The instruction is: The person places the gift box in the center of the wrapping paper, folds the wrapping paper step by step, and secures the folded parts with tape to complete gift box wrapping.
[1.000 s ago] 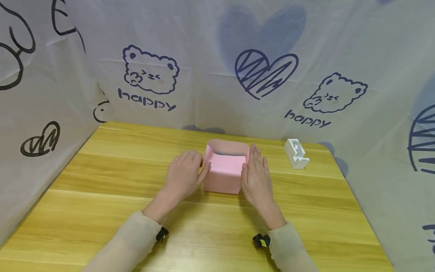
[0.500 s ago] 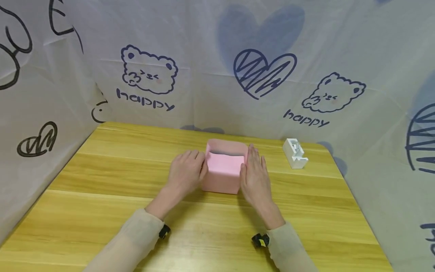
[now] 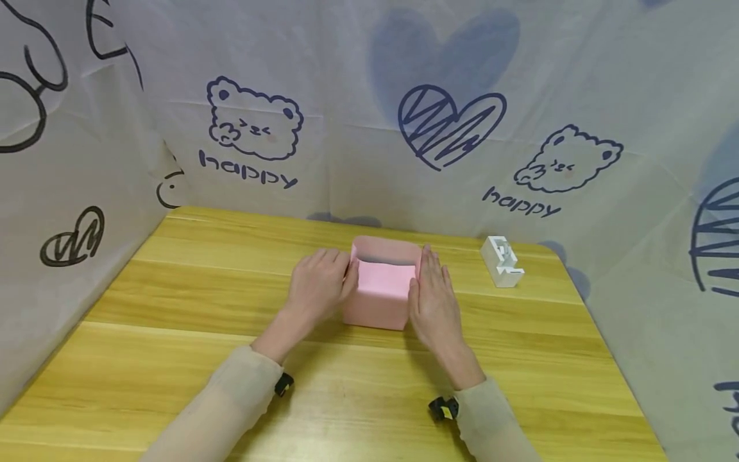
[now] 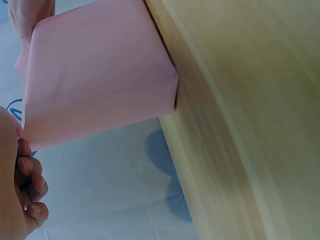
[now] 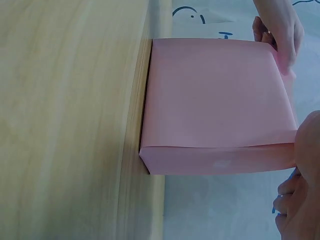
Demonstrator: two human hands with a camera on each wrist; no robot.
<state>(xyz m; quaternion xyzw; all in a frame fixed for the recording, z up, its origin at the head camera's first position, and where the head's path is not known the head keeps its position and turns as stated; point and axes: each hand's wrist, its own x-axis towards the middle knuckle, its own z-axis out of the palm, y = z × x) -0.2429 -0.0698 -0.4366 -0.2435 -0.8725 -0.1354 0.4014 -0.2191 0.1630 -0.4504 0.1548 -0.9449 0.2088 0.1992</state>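
A pink paper box point(image 3: 378, 308) stands on the table with its top partly open and a rounded panel rising at the back. My left hand point(image 3: 317, 285) grips its left upper edge, thumb over the rim and fingers curled at the outside. Along the right side lies my right hand point(image 3: 437, 301), its fingers extended outside and its thumb at the rim, holding that wall between them. In the left wrist view the front of the box point(image 4: 100, 75) faces the camera. A side fold of the box point(image 5: 220, 160) shows in the right wrist view. The inside is mostly hidden.
A white blocky object point(image 3: 502, 262), which looks like a tape dispenser, stands at the back right of the wooden table point(image 3: 202, 276). Behind and beside the table hangs a pale cloth point(image 3: 358, 160) printed with hearts and bears.
My left thumb has lifted, then come back over the box's left rim, and the left forearm has shifted slightly right. My right hand stays at the right side; the box is almost still.
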